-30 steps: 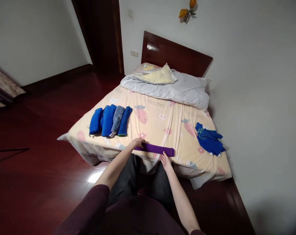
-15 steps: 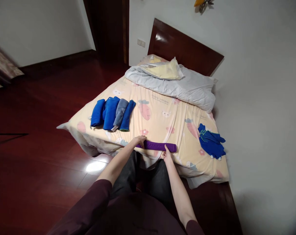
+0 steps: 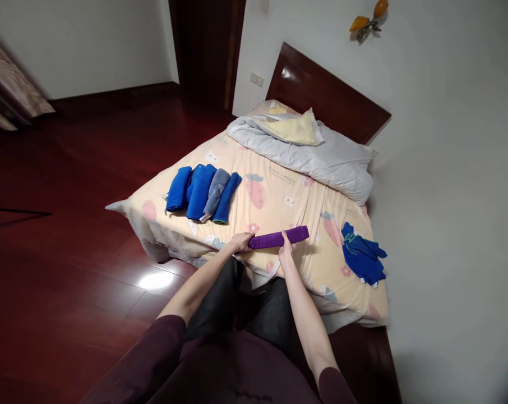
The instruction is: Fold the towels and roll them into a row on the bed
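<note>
A long purple cloth point(image 3: 268, 240), folded or rolled into a narrow strip, is held just above the near edge of the bed. My left hand point(image 3: 241, 242) is closed around its left end. My right hand point(image 3: 286, 250) grips it nearer the right end, thumb on top, and that end is tilted up and away from me. A shadow falls on the sheet beneath it. To the left, several rolled blue and grey cloths point(image 3: 198, 192) lie side by side. A crumpled blue garment point(image 3: 362, 255) with green cord rests at the right.
The bed point(image 3: 275, 205) has a pale patterned sheet. A grey-white quilt point(image 3: 338, 163) and a yellow pillow point(image 3: 298, 130) lie towards the wooden headboard point(image 3: 329, 92). Dark red floor point(image 3: 81, 269) runs along the left; a white wall point(image 3: 451, 196) stands on the right.
Both hands have raised the purple cloth off the sheet, and its right end has swung up and away. The view has shifted slightly. The other cloths stay where they were on the bed.
</note>
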The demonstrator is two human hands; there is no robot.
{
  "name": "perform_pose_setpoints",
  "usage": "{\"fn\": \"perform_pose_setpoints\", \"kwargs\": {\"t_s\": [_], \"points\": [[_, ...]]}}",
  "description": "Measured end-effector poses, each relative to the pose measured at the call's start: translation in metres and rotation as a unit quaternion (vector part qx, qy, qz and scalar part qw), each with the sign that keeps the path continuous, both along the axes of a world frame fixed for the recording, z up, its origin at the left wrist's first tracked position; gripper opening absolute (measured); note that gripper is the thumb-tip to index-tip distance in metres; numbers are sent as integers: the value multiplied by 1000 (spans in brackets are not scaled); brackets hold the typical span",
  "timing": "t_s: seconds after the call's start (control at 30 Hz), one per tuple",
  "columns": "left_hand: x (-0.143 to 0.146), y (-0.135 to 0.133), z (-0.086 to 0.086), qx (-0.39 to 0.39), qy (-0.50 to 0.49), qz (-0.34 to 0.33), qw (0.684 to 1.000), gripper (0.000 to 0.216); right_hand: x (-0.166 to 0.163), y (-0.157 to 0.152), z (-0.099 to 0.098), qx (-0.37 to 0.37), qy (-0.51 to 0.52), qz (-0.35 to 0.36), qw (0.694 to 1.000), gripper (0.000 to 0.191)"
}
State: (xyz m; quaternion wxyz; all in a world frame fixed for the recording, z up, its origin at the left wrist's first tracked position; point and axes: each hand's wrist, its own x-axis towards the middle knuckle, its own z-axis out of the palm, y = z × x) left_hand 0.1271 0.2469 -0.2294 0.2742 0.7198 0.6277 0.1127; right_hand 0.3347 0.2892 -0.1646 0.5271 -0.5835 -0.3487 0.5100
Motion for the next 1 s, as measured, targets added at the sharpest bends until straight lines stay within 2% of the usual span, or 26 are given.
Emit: {"fn": "perform_pose_setpoints", "kwargs": {"t_s": [0.07,0.13,0.3,0.47,0.63,0.77,1.0], "points": [[-7,-4,2,21,-19,35,999,62,-23,7,17,32,-6,-52,998,58],[-16,-8,5,45,-44,77,995,62,-48,11,36,51,-14,-50,997,58],[-38,-16,6,114,-150,227,956,41,-110,6,79,133,-35,50,989,62],[-55,-26,2,165,-256,337,891,46,-167,-12,105,186,-52,147,970,60],[-69,-33,3,173,-314,402,843,47,-207,-27,116,202,-131,212,947,47],[-82,-33,2,186,-329,430,820,42,-228,-33,120,224,-156,241,931,51],[-91,-35,-10,175,-346,467,795,42,-247,-31,99,239,-176,267,917,56]]}}
